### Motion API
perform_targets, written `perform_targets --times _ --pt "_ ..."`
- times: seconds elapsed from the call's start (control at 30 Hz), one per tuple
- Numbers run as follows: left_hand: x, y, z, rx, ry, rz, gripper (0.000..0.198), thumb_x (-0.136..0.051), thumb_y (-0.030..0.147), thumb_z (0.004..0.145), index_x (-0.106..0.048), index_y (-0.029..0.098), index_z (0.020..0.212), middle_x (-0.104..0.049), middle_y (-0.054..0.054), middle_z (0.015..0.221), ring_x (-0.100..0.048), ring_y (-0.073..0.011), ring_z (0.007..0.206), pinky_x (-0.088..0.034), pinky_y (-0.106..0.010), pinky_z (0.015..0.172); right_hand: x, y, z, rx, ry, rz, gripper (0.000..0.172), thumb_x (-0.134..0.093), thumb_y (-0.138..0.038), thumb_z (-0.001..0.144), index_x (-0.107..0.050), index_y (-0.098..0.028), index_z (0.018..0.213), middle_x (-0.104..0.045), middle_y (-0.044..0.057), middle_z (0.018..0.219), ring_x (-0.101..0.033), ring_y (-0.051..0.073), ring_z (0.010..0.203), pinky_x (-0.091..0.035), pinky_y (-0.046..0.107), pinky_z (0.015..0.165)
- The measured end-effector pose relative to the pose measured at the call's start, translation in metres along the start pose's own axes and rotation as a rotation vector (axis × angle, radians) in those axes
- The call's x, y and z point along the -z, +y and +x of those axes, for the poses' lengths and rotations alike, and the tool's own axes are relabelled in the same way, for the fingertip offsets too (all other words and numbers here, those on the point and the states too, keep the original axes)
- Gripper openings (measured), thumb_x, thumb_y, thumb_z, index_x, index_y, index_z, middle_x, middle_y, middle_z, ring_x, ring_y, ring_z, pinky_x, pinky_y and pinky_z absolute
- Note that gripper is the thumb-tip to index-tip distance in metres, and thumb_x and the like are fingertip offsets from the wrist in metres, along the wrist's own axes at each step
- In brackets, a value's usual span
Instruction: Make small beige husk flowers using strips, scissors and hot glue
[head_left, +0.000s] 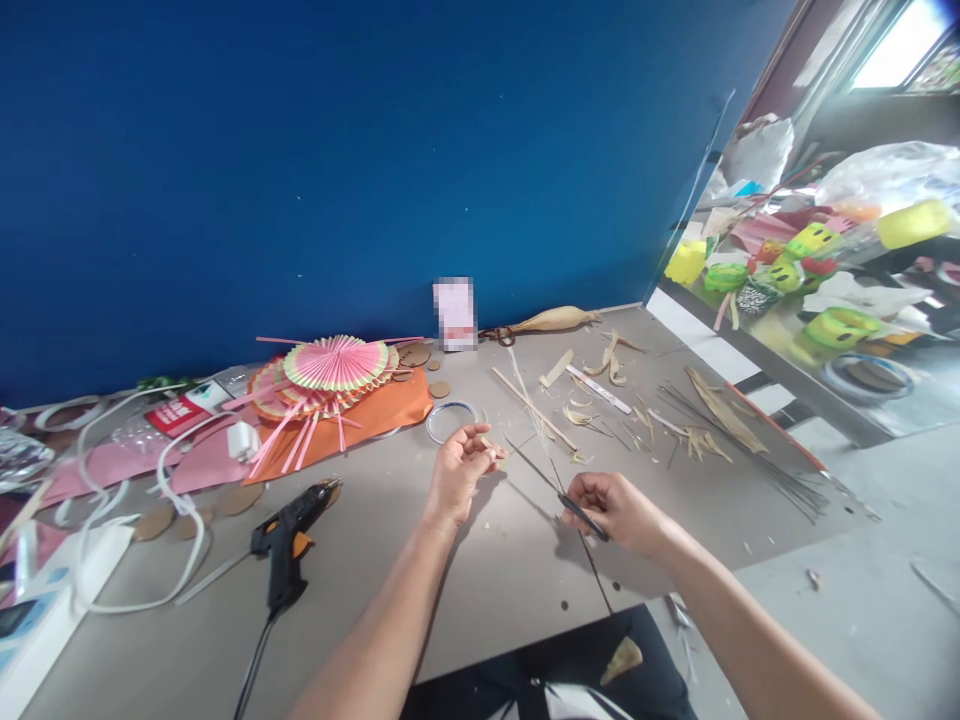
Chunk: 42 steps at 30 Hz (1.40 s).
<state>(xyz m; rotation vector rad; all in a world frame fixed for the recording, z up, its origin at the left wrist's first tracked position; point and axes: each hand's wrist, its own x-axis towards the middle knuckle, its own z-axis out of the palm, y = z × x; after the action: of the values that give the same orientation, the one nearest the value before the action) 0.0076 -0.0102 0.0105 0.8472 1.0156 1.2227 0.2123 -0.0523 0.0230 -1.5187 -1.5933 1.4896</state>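
Note:
My left hand (460,468) hovers over the grey board (495,570), fingers curled in a pinch on a small tan husk piece (491,448). My right hand (615,510) is closed round the handles of dark scissors (555,490), whose thin blades point up-left toward the left hand. The blade tips end just right of the pinched piece. Several thin sticks (534,408) and husk scraps (581,415) lie on the board just beyond both hands.
A black and orange glue gun (289,530) lies at the left, its cord trailing off the front edge. Pink pleated paper fans (330,375) rest on orange paper. A wire ring (450,420), a dried husk (551,320), dark wires (757,460), white cable (176,500) and a cluttered shelf (810,280) surround the board.

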Motion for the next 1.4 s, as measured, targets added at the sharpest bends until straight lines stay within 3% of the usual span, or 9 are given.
perform_targets --times 0.27,0.6,0.97,1.4 --pt "0.0 -0.004 -0.002 -0.037 -0.075 0.039 0.032 -0.062 0.018 0.066 -0.048 0.016 0.094 -0.057 0.003 0.065 -0.059 -0.0103 0.06 -0.046 -0.021 0.057 -0.003 0.008 0.006 0.089 0.049 -0.176 0.032 -0.064 -0.045 0.063 -0.049 -0.017 0.062 -0.042 -0.005 0.049 -0.031 0.007 0.045 -0.024 0.021 0.043" --pt "0.0 -0.008 0.0 -0.028 -0.036 0.093 0.034 -0.064 0.024 0.067 -0.052 0.013 0.097 -0.064 -0.002 0.068 -0.064 -0.0161 0.065 -0.048 -0.024 0.056 -0.005 -0.002 0.0 0.177 0.177 -0.578 0.022 -0.058 -0.04 0.068 -0.051 -0.02 0.067 -0.053 -0.004 0.059 -0.04 0.009 0.051 -0.028 0.019 0.047" --pt "0.002 -0.01 0.001 -0.133 -0.047 0.196 0.032 -0.062 0.027 0.071 -0.052 0.013 0.098 -0.065 -0.003 0.068 -0.064 -0.0161 0.066 -0.048 -0.025 0.061 -0.004 -0.01 -0.005 0.147 0.224 -0.719 0.018 -0.056 -0.038 0.07 -0.05 -0.022 0.066 -0.056 -0.003 0.059 -0.042 0.01 0.049 -0.027 0.02 0.048" --pt "0.001 -0.01 0.0 -0.08 -0.046 0.151 0.034 -0.064 0.029 0.069 -0.054 0.013 0.097 -0.066 -0.004 0.069 -0.064 -0.0157 0.066 -0.049 -0.025 0.06 -0.006 -0.012 -0.005 0.142 0.204 -0.699 0.018 -0.055 -0.037 0.07 -0.05 -0.021 0.066 -0.055 -0.004 0.059 -0.04 0.009 0.049 -0.026 0.019 0.047"
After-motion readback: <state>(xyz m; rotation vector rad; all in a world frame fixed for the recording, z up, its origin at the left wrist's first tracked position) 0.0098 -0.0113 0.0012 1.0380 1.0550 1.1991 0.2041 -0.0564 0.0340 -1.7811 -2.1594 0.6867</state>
